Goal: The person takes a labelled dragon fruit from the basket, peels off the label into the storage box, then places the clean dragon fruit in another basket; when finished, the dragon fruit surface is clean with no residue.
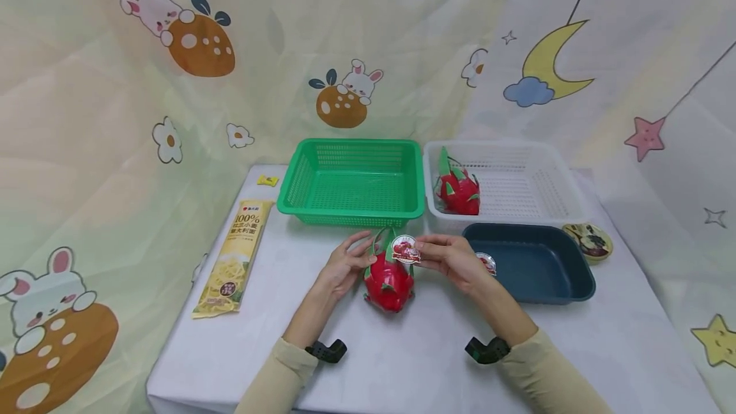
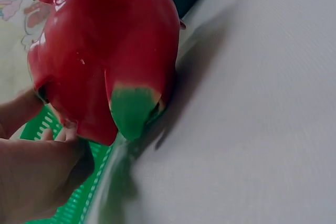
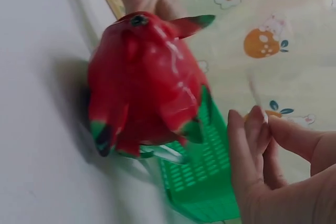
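A red dragon fruit [image 1: 390, 285] with green-tipped scales lies on the white cloth in front of the green basket, its leafy top pointing away. My left hand [image 1: 344, 268] holds it near that top, with thumb and fingers against its side in the left wrist view. Between thumb and fingers, my right hand [image 1: 457, 262] pinches a round label [image 1: 406, 249] printed with red fruit. This label overlaps the upper right of the dragon fruit in the head view; the right wrist view shows it nearly edge-on.
Behind stand a green basket [image 1: 351, 217] and a white basket [image 1: 552, 214] with another dragon fruit [image 1: 459, 193]. A dark blue tray [image 1: 535, 267] is at right, a second round label [image 1: 487, 263] at its left end, a round tin [image 1: 589, 240] beside it. Left are a noodle packet [image 1: 232, 260] and yellow wrapper [image 1: 268, 180].
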Tool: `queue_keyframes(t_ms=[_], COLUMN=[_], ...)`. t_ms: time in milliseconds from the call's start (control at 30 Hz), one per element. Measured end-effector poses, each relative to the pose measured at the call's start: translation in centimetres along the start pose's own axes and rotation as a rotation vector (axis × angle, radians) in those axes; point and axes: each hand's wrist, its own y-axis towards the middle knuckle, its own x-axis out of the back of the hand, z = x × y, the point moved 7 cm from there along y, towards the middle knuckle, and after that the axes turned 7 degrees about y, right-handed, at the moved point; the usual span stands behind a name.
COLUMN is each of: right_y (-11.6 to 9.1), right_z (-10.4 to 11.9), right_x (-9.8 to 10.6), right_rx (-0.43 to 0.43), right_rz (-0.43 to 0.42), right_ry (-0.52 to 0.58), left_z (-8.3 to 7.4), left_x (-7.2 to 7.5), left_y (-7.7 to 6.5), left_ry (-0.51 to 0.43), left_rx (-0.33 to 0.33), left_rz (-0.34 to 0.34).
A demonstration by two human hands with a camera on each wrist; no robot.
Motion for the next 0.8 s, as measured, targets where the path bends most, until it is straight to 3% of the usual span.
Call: queue_keyframes(t_ms=[333,567,800], right_y=[-1.8,-2.2,-2.7], right_z=[4.1,5.2,6.1], right_x=[0.3,1.6,3.0], right_rx=[0.045,0.037,0.018], right_rz=[0.022,0.007,-0.012], right_ry=[-0.058,-0.011,-0.094], left_z=[-0.3,-0.1,0.0], left_x=[0.4,0.5,0.2], left_y=[-0.2,-0.3,0.0], left_ry=[0.066,0.108,0.089], left_rx=[0.007,0.026,0.029], left_rz=[-0.024,-0.053,-0.043])
